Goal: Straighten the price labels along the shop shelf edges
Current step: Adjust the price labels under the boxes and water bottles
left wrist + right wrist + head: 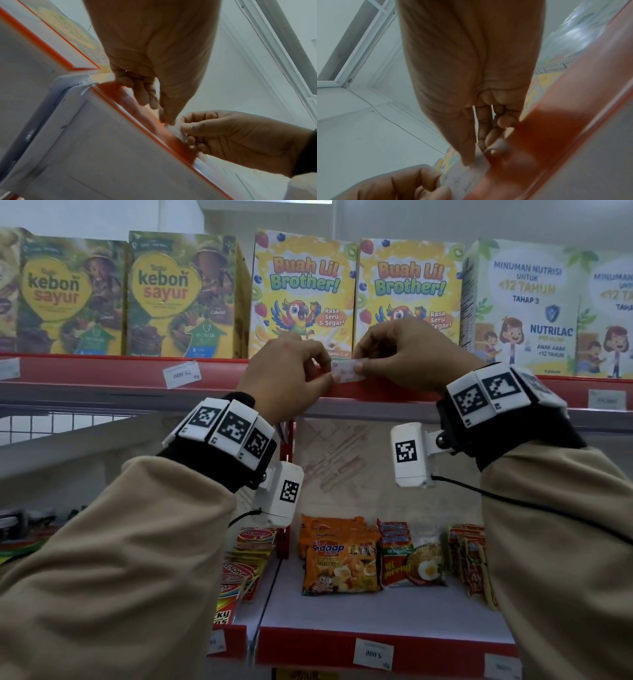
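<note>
Label: a small white label (347,372) lies along the red upper shelf edge (212,371), in front of the two yellow boxes (303,292); its print is too blurred to read; roughly level in the head view.
Left hand: left hand (286,374) pinches the label's left end between thumb and fingers; in the left wrist view its thumb tip sits on the label (176,132) against the edge (145,115).
Right hand: right hand (402,350) pinches the right end, thumb on the front face; the other fingers are curled behind, hidden from the head view.
Hidden: both hands cover most of the label; whether it sits inside the edge strip or merely against it, I cannot tell.
Wrist views only: the right wrist view shows the label (464,180) from below with faint marks, the right hand (471,67) above it and the left hand (393,185) at the near corner; the left wrist view shows the left hand (154,47) and the right hand (240,135) meeting at the label.
Head view only: another label (181,374) hangs tilted and upside down on the same edge, well to the left; a third (373,653) is upside down on the lower shelf edge (308,648); noodle packets (340,563) lie on the lower shelf; green boxes (161,296) stand far left, cut off at the frame.
</note>
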A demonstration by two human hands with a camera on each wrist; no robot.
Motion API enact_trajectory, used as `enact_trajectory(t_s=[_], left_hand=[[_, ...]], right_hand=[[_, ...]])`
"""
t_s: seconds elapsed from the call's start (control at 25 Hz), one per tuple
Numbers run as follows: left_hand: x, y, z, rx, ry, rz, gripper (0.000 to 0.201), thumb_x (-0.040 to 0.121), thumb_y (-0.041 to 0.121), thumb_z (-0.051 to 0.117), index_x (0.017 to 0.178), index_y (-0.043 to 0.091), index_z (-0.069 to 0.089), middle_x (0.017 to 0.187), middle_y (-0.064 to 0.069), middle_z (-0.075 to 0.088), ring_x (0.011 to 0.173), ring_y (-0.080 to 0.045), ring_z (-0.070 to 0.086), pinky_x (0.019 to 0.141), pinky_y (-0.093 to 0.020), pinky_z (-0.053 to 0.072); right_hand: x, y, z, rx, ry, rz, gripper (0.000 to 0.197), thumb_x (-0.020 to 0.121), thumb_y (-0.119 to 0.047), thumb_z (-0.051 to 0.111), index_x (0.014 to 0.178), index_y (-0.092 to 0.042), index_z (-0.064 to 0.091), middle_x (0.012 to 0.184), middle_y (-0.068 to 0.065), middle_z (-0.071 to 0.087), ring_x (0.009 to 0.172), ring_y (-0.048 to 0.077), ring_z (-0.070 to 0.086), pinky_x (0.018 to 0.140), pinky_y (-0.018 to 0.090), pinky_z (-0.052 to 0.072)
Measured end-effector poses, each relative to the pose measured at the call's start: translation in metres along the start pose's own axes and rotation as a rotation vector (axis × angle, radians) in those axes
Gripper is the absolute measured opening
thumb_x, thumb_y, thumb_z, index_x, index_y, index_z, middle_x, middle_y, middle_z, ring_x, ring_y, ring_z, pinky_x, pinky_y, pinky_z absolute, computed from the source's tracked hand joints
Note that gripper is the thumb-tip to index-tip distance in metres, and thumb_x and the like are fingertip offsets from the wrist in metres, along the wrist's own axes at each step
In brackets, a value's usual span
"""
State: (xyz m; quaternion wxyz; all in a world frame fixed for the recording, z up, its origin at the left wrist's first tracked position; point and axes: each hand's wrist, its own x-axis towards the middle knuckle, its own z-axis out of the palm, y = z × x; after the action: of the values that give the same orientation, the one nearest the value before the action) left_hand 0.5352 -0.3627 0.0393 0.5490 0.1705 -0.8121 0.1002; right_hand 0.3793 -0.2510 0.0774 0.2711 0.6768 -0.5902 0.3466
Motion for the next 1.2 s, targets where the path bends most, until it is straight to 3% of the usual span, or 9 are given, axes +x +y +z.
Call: enact_trajectory(t_s=[0.2,0.44,0.6,0.8,1.0,1.2], left_hand=[[0.003,-0.001,-0.001,0.035,-0.039,0.032,0.024,0.087,0.041,0.065,0.1,0.021,0.068,0.091,-0.002,0.05,0.086,-0.016,0.049,0.077,-0.029,0.041],[0.005,0.002,-0.005,0.104,-0.113,0.06,0.023,0.091,0.039,0.06,0.105,0.023,0.067,0.088,0.002,0.042,0.085,-0.012,0.042,0.071,-0.027,0.031],[0.006,0.002,-0.007,0.121,-0.152,0.065,0.021,0.091,0.039,0.058,0.103,0.024,0.068,0.09,0.002,0.041,0.087,-0.013,0.041,0.073,-0.028,0.032],[0.0,0.0,-0.004,0.064,-0.081,0.089,0.023,0.09,0.036,0.062,0.105,0.021,0.07,0.088,0.002,0.04,0.084,-0.013,0.041,0.07,-0.026,0.029],[-0.006,-0.002,-0.001,-0.005,-0.021,0.122,0.023,0.089,0.032,0.064,0.102,0.015,0.071,0.087,-0.001,0.042,0.083,-0.015,0.045,0.074,-0.032,0.041],[-0.005,-0.003,0.0,-0.002,-0.024,0.118,0.022,0.089,0.032,0.064,0.102,0.015,0.071,0.088,0.0,0.041,0.083,-0.015,0.044,0.075,-0.033,0.041]], right_hand=[[0.0,0.0,-0.009,-0.163,-0.111,-0.004,0.012,0.083,-0.022,0.072,0.093,-0.017,0.07,0.073,-0.008,0.061,0.064,-0.001,0.052,0.057,0.009,0.038],[0.003,-0.003,-0.009,-0.265,-0.175,-0.022,0.017,0.086,-0.026,0.068,0.099,-0.015,0.071,0.068,-0.01,0.055,0.063,0.003,0.047,0.055,0.016,0.034],[0.001,-0.003,-0.01,-0.284,-0.188,-0.03,0.019,0.083,-0.028,0.072,0.098,-0.016,0.071,0.07,-0.01,0.056,0.062,0.001,0.048,0.054,0.014,0.033],[0.002,-0.003,-0.01,-0.323,-0.217,-0.026,0.021,0.08,-0.026,0.075,0.096,-0.014,0.071,0.07,-0.012,0.056,0.064,-0.001,0.05,0.055,0.013,0.034],[0.005,-0.004,-0.009,-0.349,-0.255,-0.023,0.021,0.08,-0.024,0.075,0.096,-0.011,0.072,0.07,-0.008,0.058,0.065,0.006,0.051,0.056,0.016,0.037],[0.006,-0.003,-0.008,-0.368,-0.268,-0.023,0.018,0.08,-0.025,0.074,0.093,-0.013,0.071,0.069,-0.009,0.057,0.061,0.001,0.049,0.054,0.014,0.035]])
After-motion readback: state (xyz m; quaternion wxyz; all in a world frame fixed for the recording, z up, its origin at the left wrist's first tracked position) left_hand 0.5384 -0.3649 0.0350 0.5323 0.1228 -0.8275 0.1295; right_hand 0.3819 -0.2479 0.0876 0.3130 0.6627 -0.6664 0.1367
